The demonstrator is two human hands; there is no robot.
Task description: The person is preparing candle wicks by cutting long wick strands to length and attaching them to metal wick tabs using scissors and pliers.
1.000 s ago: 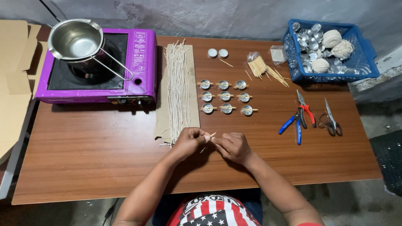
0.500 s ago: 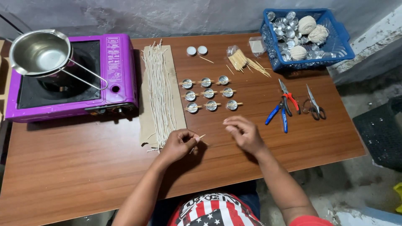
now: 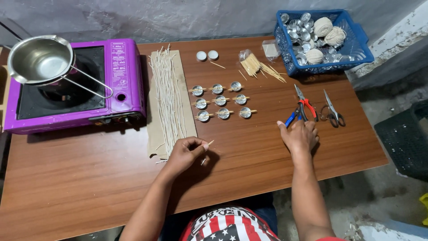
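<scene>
Counter (image 3: 89,178): brown wood, purple stove (image 3: 120,80) far left, white wick strands (image 3: 169,98) on cardboard beside it.

My right hand (image 3: 299,136): fingers spread flat over blue-handled pliers (image 3: 294,119), not gripping.

My left hand (image 3: 185,154): fingers pinch small wooden stick (image 3: 207,144) with wick piece, near counter's front middle.

Step, judged: fetching cutter. Next move needs firm closure round pliers' handles.

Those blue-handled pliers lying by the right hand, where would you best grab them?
Probably by the two blue handles, coming from above on the near side. The blue-handled pliers lie flat, handles splayed toward the person, right under the right hand; the metal jaws point away, crossing the red-handled pliers.
</scene>
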